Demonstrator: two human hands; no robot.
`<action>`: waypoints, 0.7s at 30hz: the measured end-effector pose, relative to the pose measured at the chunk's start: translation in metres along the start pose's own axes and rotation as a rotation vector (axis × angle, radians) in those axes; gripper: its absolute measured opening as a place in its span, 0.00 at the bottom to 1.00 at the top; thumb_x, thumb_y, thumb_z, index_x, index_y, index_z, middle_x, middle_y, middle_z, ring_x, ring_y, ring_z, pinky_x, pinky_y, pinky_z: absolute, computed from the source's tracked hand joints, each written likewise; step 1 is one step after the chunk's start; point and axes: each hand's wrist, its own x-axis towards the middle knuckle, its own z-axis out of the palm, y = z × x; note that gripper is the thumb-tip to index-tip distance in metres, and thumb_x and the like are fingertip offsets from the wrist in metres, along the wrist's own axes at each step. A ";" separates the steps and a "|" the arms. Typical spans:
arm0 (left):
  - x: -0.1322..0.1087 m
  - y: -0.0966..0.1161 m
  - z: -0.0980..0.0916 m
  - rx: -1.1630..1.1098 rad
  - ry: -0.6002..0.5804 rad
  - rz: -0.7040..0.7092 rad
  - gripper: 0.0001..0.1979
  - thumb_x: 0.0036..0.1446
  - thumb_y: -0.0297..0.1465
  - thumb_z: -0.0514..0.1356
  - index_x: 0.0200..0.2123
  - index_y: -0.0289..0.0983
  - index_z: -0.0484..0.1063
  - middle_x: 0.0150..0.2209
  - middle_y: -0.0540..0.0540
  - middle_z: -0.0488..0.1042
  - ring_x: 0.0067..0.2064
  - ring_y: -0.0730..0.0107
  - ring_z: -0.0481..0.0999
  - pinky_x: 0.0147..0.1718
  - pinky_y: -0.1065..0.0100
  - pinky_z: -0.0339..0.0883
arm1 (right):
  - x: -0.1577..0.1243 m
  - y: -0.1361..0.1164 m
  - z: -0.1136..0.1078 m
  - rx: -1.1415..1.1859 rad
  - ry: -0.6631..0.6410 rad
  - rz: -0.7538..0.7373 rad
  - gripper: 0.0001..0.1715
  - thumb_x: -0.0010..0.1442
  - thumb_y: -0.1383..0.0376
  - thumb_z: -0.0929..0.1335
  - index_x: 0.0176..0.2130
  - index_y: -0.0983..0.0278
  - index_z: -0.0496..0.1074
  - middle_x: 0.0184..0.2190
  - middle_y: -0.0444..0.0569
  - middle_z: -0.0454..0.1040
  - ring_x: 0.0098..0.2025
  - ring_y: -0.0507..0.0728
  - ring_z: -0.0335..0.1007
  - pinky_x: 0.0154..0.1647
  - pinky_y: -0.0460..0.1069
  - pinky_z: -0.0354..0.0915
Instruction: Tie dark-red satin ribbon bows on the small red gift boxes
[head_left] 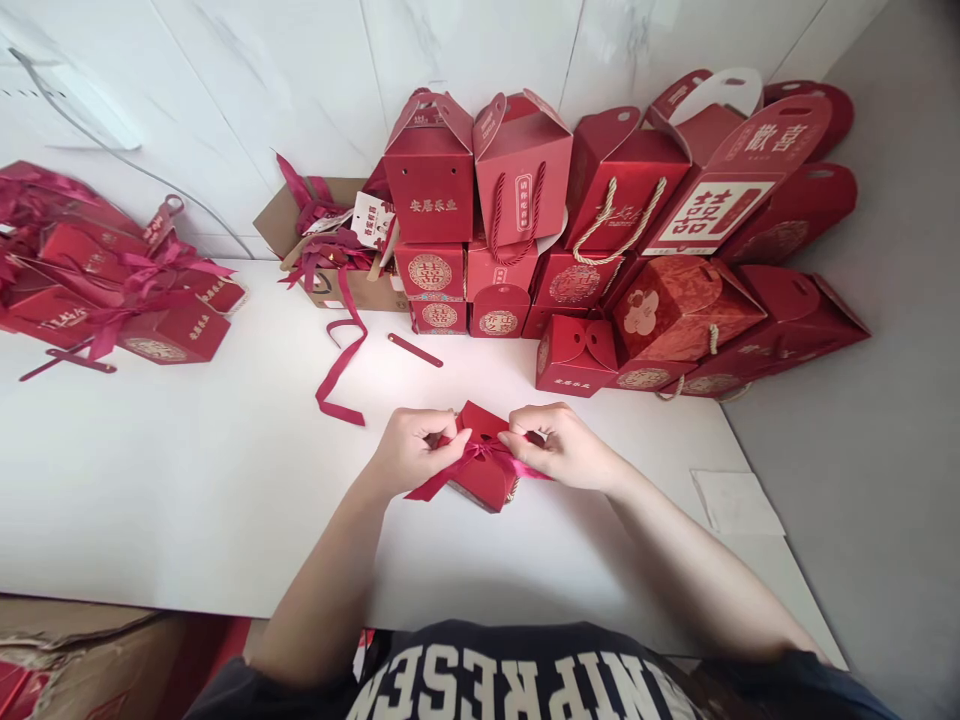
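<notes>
A small red gift box [484, 470] sits on the white table [187, 480] in front of me. A dark pink ribbon [465, 465] crosses its top, with one tail trailing down to the left. My left hand [412, 445] pinches the ribbon on the box's left side. On the right side, my right hand [559, 445] pinches the other end. Both hands rest against the box.
Stacked red gift boxes [600, 220] line the wall behind. A cardboard box of ribbons [330, 240] stands left of them, with a loose ribbon [341, 365] hanging out. Ribbon-tied boxes [112, 290] pile at far left. A white paper [735, 500] lies at the right edge.
</notes>
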 end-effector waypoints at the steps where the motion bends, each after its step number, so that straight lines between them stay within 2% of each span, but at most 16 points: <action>1: 0.000 -0.001 0.000 -0.004 0.019 0.028 0.18 0.55 0.24 0.60 0.19 0.36 0.53 0.18 0.56 0.53 0.21 0.81 0.50 0.19 0.73 0.46 | 0.000 0.002 0.001 0.009 0.018 -0.006 0.22 0.65 0.61 0.64 0.22 0.63 0.56 0.20 0.39 0.57 0.24 0.48 0.49 0.25 0.44 0.50; 5: 0.001 -0.002 0.003 -0.046 0.095 0.092 0.19 0.53 0.22 0.60 0.18 0.36 0.52 0.17 0.56 0.52 0.20 0.82 0.50 0.18 0.74 0.46 | 0.000 0.008 0.003 0.070 0.080 -0.021 0.22 0.65 0.61 0.65 0.22 0.63 0.55 0.20 0.39 0.56 0.23 0.48 0.47 0.24 0.45 0.49; 14: 0.003 -0.001 0.006 -0.088 0.179 -0.012 0.20 0.54 0.24 0.60 0.17 0.35 0.52 0.16 0.56 0.52 0.20 0.82 0.50 0.18 0.73 0.45 | 0.001 0.019 0.002 0.074 0.132 -0.061 0.22 0.64 0.62 0.66 0.22 0.63 0.57 0.21 0.41 0.59 0.24 0.48 0.50 0.25 0.46 0.50; 21: 0.003 0.001 0.001 -0.045 0.115 -0.188 0.21 0.56 0.30 0.60 0.17 0.36 0.53 0.16 0.56 0.52 0.20 0.81 0.50 0.19 0.72 0.45 | 0.001 0.024 -0.001 0.043 0.106 -0.048 0.22 0.64 0.61 0.65 0.22 0.63 0.58 0.21 0.40 0.59 0.24 0.48 0.51 0.26 0.46 0.50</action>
